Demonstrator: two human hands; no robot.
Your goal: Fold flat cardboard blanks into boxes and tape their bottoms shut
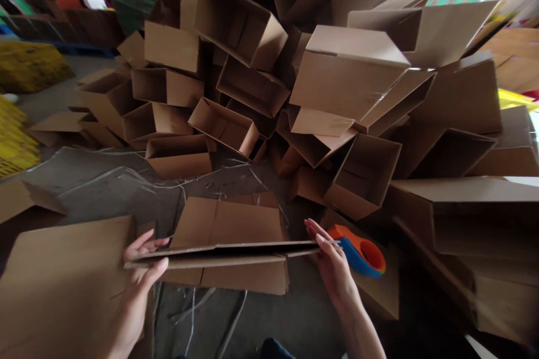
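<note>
Between my two hands, a folded cardboard box (pixel 240 248) is held edge-on, its two layers slightly apart. My left hand (pixel 141 269) is closed on its left end, thumb on the near side and fingers on the far side. At the other end, my right hand (pixel 332 261) grips the corner between thumb and fingers. Below it, more flat cardboard boxes (pixel 227 219) lie in a stack on the floor. Just right of my right hand is an orange and blue tool with a round opening (pixel 360 252), resting on cardboard.
A big heap of opened cardboard boxes (pixel 236 28) rises ahead and to the right. A large cardboard piece (pixel 63 291) lies at my left. White strapping strips (pixel 126 171) are strewn over the floor. Yellow crates (pixel 17 134) stand at the far left.
</note>
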